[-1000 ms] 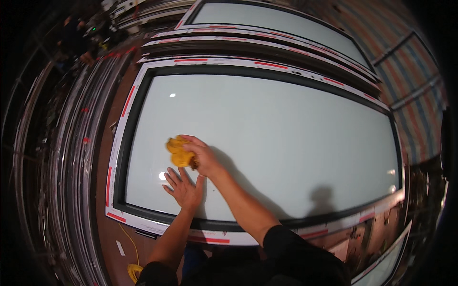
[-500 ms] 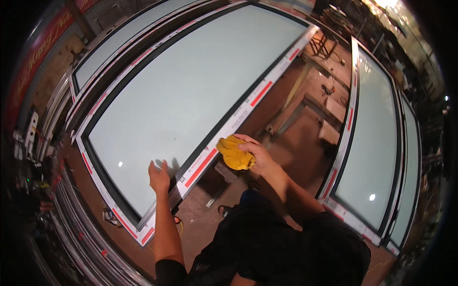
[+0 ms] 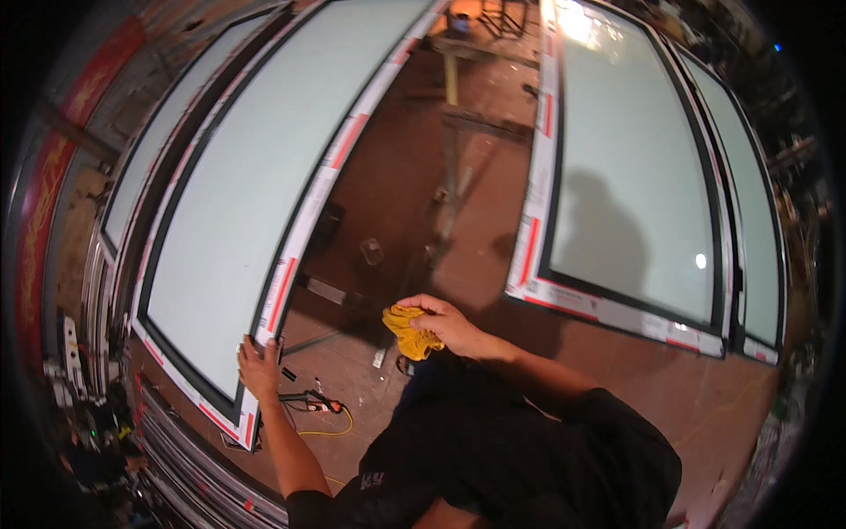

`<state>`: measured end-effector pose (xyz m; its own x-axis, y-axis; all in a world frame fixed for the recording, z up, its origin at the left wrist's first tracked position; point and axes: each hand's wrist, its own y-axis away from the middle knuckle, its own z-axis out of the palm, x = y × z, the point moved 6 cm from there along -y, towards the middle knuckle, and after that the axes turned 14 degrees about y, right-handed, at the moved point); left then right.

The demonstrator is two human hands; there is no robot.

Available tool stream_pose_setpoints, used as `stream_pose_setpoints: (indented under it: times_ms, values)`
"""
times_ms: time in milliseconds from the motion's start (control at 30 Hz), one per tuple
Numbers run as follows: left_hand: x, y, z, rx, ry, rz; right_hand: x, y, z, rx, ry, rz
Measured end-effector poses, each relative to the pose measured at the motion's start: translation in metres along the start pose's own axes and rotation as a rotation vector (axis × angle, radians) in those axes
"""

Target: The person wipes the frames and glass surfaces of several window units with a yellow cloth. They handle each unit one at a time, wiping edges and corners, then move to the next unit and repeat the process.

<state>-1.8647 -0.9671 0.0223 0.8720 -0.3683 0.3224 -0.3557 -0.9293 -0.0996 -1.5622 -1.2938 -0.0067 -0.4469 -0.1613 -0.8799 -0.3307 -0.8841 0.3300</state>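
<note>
A crumpled yellow cloth point(image 3: 412, 333) is pinched in the fingers of my right hand point(image 3: 460, 331), held in the gap between the big glazed panels, apart from both. My left hand point(image 3: 258, 370) lies with its fingers spread on the near right edge of the left panel's frame point(image 3: 280, 295). This frame is pale, with red-and-white protective tape and a black seal around the frosted glass point(image 3: 220, 203). On the right lies a similar glazed panel point(image 3: 634, 203), with a shadow falling across its glass.
Narrower glazed panels stand beyond both sides, one at the far left point(image 3: 167, 115) and one at the far right point(image 3: 749, 203). Support bars point(image 3: 451, 159) stand in the gap. Near my left forearm, a tool with a yellow cord point(image 3: 345, 423) lies on the reddish floor. Long metal profiles point(image 3: 189, 480) are stacked lower left.
My view has swung to the right, so the panels sit differently in the picture. My left hand has come from over the glass onto the frame's edge. The yellow cloth stays in my right hand.
</note>
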Motion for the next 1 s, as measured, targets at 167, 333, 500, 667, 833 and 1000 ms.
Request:
stream_pose_setpoints:
  times_ms: [167, 333, 500, 667, 833, 1000]
  values:
    - [0.007, -0.001, -0.004, 0.012, 0.026, 0.042, 0.005, 0.069, -0.060, 0.071, 0.033, -0.031]
    - [0.011, -0.002, -0.004, -0.004, -0.014, 0.010, 0.005, 0.134, -0.102, 0.359, 0.460, -0.140]
    - [0.019, 0.000, -0.006, -0.019, -0.062, 0.033, 0.043, 0.172, -0.117, 0.557, 0.526, -0.083]
    - [0.018, 0.004, -0.010, -0.003, -0.106, 0.024, 0.158, 0.221, -0.156, 0.879, 0.828, 0.222]
    - [0.022, 0.009, -0.013, -0.004, -0.105, 0.035, 0.349, 0.329, -0.162, 0.920, 0.493, 0.695]
    - [0.018, 0.007, -0.012, 0.007, -0.142, 0.029, 0.465, 0.440, -0.095, 0.770, 0.567, 0.695]
